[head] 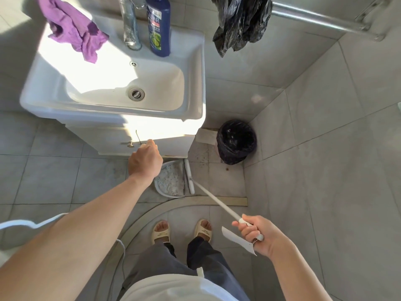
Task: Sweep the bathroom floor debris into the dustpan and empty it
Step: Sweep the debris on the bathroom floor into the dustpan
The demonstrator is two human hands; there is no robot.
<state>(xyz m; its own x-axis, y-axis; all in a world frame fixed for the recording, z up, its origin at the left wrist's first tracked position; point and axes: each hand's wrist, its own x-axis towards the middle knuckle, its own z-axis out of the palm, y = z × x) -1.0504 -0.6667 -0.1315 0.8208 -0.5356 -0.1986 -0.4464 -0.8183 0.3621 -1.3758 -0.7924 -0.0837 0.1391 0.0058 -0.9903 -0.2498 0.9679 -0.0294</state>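
The right hand point(252, 232) was curled round the top of a long white broom handle point(217, 203), with a thin white flap, perhaps a label or paper, sticking out from under the fingers. The handle slanted down and away to the broom head point(189, 175), which stood on the floor point(303, 170) right against the open edge of the dustpan point(170, 180). The dustpan lay on the tiles just in front of the sink cabinet point(152, 142), and white crumbled debris point(171, 179) was lying inside it.

The left hand point(145, 160) reached out over the near end of the dustpan, its fingers bent under in a fist. Whatever it might have gripped was hidden beneath it, so I could not tell if it held the dustpan's handle.

A few dark specks remained on the tiles between the dustpan and a small bin point(236, 141) lined with a black bag, which stood in the corner to the right of the cabinet. On the sink point(193, 83) above lay a purple cloth point(73, 29) and a blue bottle point(158, 25) beside the tap point(130, 25). A black plastic bag point(240, 20) hung from a metal rail point(321, 18) on the wall. The person's feet in pale slippers point(161, 232) stood inside a curved floor strip.
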